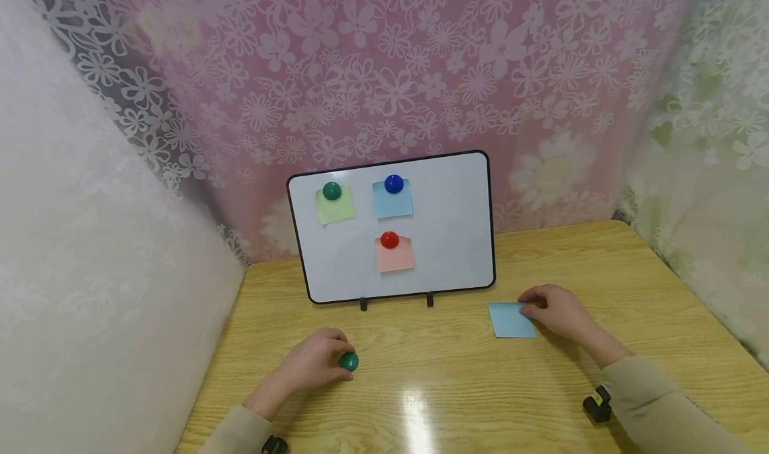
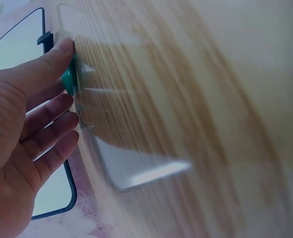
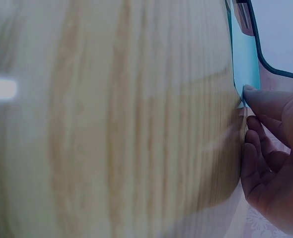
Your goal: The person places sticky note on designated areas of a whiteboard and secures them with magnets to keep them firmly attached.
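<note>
My left hand (image 1: 315, 360) is low over the table's near left part, with a round green magnet (image 1: 349, 362) between thumb and fingers. In the left wrist view the magnet (image 2: 69, 78) shows partly behind the thumb; the other fingers are loosely bent. To the right, my right hand (image 1: 559, 314) pinches the right edge of a blue sticky note (image 1: 508, 322) by thumb and finger. The right wrist view shows this note (image 3: 246, 59) edge-on, close to the tabletop. Whether the note touches the table, I cannot tell.
A whiteboard (image 1: 450, 227) stands tilted at the back on small black feet. Held on it are a green note (image 1: 336, 210) under a green magnet, a blue note (image 1: 393, 205) under a blue magnet and a pink note (image 1: 395, 259) under a red magnet. Flowered curtains surround the wooden table (image 1: 420, 360).
</note>
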A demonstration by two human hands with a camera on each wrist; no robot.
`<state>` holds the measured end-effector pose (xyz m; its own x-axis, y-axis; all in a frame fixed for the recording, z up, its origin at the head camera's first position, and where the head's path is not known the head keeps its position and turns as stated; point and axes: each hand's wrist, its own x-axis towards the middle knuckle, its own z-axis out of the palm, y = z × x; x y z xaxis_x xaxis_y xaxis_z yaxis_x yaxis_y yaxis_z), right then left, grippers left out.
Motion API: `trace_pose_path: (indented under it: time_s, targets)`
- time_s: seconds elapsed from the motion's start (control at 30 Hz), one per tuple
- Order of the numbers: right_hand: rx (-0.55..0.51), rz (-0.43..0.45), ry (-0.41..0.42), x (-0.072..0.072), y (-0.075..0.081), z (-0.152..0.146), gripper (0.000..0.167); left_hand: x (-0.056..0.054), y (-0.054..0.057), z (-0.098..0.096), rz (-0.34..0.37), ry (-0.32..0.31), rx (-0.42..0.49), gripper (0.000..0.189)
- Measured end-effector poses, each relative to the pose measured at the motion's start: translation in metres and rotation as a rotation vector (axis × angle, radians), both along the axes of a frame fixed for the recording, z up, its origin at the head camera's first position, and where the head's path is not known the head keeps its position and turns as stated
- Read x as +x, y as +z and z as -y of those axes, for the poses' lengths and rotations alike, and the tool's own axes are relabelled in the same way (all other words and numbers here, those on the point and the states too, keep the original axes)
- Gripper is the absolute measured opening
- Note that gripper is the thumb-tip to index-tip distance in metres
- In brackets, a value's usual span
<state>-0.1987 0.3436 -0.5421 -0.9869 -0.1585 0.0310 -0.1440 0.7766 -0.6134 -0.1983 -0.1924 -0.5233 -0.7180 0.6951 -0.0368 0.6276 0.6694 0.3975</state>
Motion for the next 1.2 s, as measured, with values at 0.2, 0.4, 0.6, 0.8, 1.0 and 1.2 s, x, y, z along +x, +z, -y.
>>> trace_pose_path:
  time_s: [0.2,0.4,0.6,0.8,1.0,1.2]
  targets:
    - [0.002,-0.001,-0.005,-0.0001,-0.0010,0.0010,0.024,-0.0006,-0.0012,-0.0007,0.002,0.010,0.000,0.037]
    - [0.010,-0.024,-0.004,0.0007,0.0013,0.0024,0.022,-0.0017,-0.0042,-0.0002,0.022,0.011,0.013,0.034]
    - [0.016,-0.026,0.000,0.0013,0.0037,0.0028,0.022,-0.0019,-0.0046,-0.0001,0.031,0.016,0.013,0.034]
    - [0.020,-0.027,0.002,0.0011,0.0040,0.0028,0.021,-0.0019,-0.0050,-0.0001,0.024,0.015,0.008,0.033]
    - [0.019,-0.026,0.000,0.0012,0.0042,0.0030,0.019,-0.0022,-0.0054,-0.0002,0.023,0.010,0.014,0.031]
    - [0.020,-0.024,-0.002,0.0016,0.0037,0.0027,0.017,-0.0018,-0.0054,-0.0003,0.024,0.012,0.017,0.031]
